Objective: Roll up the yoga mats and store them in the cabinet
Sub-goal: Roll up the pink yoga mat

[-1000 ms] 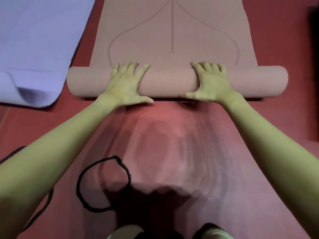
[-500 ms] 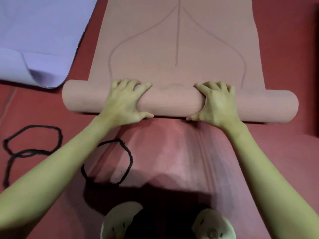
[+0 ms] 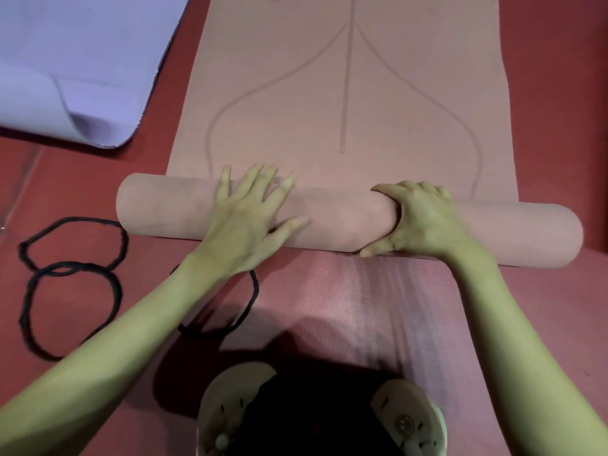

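2 hands are on the roll of the pink yoga mat [image 3: 342, 80], which lies across the red floor [image 3: 559, 77] in front of the person. The left hand [image 3: 245, 222] rests flat on top of the roll [image 3: 171, 209], fingers spread and straight, gripping nothing. The right hand [image 3: 424, 222] is wrapped over it, fingers curled past the far side and thumb hooked under the near edge, so it is grasping the roll.

By my reckoning the job is at an early-to-middle stage. A thick cylinder is wound, but a long stretch of the pink mat lies flat beyond it, running out of the top of the view. A second, lilac mat [image 3: 82, 60] sits unrolled to the left, 1 corner flipped up. 3 black loops [image 3: 70, 307] lie on the floor nearby, possibly ties for the finished rolls. No cabinet is in sight, so all the storing is left.

As for writing, I can read none: the pink mat shows only curved and straight guide lines, with no legible brand.
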Available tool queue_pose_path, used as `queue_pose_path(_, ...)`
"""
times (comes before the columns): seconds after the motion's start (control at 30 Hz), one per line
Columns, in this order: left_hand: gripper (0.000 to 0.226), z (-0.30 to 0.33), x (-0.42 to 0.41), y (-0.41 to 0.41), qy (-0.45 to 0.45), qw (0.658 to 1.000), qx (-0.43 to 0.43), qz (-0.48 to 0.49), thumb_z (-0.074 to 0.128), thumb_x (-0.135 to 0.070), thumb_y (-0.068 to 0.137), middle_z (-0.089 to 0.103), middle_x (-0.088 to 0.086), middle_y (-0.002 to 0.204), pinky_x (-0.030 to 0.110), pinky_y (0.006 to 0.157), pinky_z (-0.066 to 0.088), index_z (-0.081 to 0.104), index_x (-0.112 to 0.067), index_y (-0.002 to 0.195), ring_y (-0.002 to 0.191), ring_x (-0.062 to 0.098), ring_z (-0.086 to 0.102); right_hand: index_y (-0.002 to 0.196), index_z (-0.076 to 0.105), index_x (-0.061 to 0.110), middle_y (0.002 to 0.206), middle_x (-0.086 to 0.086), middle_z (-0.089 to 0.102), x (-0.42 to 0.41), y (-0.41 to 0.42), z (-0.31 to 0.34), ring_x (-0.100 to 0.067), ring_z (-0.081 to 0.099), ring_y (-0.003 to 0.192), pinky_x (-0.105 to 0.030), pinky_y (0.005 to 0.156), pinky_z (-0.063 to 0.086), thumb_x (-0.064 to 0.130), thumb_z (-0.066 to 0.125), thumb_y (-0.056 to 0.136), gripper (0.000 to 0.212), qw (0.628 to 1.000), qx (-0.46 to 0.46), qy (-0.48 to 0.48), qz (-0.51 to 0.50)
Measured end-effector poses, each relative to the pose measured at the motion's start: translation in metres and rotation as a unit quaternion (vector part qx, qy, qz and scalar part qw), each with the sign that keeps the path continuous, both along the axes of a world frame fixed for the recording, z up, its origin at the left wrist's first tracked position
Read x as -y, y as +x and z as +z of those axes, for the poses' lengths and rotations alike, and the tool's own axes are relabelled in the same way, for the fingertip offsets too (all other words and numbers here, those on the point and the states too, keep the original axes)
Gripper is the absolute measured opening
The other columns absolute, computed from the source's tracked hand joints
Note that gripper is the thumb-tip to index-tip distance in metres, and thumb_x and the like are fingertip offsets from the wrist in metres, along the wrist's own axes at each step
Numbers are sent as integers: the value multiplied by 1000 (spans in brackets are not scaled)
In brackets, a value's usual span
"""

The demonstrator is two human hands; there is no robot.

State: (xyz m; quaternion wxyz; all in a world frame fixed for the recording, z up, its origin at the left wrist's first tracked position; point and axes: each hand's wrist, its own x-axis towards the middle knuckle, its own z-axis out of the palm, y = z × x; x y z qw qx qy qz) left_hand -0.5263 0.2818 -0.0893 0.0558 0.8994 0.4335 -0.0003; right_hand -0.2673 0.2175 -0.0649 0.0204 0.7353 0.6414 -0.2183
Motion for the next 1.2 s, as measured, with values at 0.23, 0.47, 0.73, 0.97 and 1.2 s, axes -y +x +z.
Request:
queue_pose_path(0.23,86,-2,-49,24,-33,998,-32,39,-4,-70,82,27,7,158,53,118,4,36,-31,147,148,23,15,145,40,16,149,-11,40,15,-2,-15,-29,32,139,-42,116,15,62,49,88,74,992,-15,127,-2)
queue_pose_path(0.47,74,1,-38,20,-40,998,-36,36,0,-62,91,11,12,161,55,118,-3,15,-26,154,149,26,0,138,51,14,140,-12,52,-14,-4,-33,-36,45,130,-48,105,32,50,15,98,64,977,112,182,-24)
queue_pose_path(0.73,67,-9,-50,19,4,1000,-8,5,10,-60,94,28,8,157,54,118,6,22,-29,152,146,25,19,144,40,9,143,-10,49,-57,11,-27,-32,38,135,-45,108,26,58,6,88,82,986,98,130,-43)
queue_pose_path(0.97,66,-2,-88,39,-17,999,-26,30,11,-59,95,19,12,160,53,118,5,24,-29,152,148,27,11,147,36,7,152,-15,35,-30,2,-37,-35,30,140,-49,114,17,46,16,100,64,971,121,206,-32)
queue_pose_path(1.2,77,-9,-57,35,5,1000,-3,-3,9,-63,94,3,18,161,57,118,-4,3,-15,155,149,29,-3,141,46,11,146,-10,47,-76,16,-36,-34,37,136,-47,109,23,49,7,94,72,970,126,198,-61)
